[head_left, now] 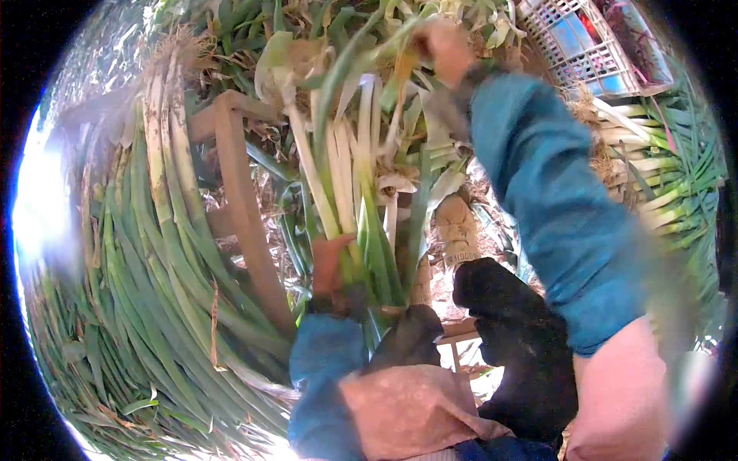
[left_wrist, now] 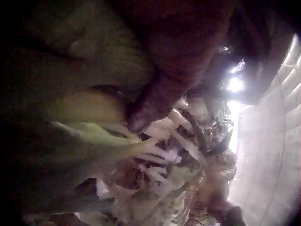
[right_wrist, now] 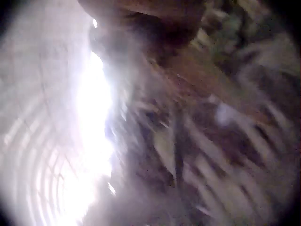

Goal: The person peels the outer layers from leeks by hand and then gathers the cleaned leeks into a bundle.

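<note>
The left hand (head_left: pixel 330 265) grips a bunch of long green onions (head_left: pixel 338 169) low on their green part, white ends pointing away from the body. In the left wrist view the thumb of that hand (left_wrist: pixel 174 80) presses on a pale green stalk (left_wrist: pixel 94 136), in dim light. Beyond the bunch's white ends, the right hand (head_left: pixel 446 50) has its fingers curled round pale, leafy strands (head_left: pixel 396 46). The right wrist view is blurred, with the right hand (right_wrist: pixel 155 19) dark at the top and white stalks (right_wrist: pixel 230 174) below it.
A big pile of green onions (head_left: pixel 146 253) lies at the left beside a wooden frame (head_left: pixel 238 169). At the right are more onions (head_left: pixel 661 169) and a white plastic crate (head_left: pixel 569 46). Shoes (head_left: pixel 457 227) stand among peelings on the ground.
</note>
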Action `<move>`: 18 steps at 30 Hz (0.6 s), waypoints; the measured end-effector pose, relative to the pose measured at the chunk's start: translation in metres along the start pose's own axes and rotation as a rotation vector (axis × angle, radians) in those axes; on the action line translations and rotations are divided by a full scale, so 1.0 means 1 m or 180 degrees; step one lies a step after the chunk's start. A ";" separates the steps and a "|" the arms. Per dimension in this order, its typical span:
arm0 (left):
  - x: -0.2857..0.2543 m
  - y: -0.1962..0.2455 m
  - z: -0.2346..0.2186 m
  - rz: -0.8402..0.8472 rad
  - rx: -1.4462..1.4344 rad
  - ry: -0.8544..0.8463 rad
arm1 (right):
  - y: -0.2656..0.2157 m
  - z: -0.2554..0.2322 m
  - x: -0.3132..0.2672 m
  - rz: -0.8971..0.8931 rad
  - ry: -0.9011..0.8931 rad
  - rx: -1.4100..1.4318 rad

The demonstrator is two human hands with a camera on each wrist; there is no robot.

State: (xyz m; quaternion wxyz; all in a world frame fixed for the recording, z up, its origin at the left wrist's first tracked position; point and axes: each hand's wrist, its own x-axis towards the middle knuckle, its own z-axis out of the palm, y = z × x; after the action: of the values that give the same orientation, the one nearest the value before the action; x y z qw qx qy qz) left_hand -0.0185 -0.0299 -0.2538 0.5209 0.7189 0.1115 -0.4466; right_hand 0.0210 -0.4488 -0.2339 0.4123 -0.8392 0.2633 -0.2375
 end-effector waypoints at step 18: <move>-0.007 0.006 0.051 0.0196 0.1740 0.0453 | -0.043 0.066 -0.180 -0.0512 -0.2219 -0.1684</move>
State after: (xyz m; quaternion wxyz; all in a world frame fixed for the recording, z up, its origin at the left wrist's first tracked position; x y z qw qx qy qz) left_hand -0.0458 -0.0730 -0.2476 0.3118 0.8653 0.0013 -0.3925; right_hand -0.0629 -0.2741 -0.2678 0.2277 -0.9636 0.0941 0.1038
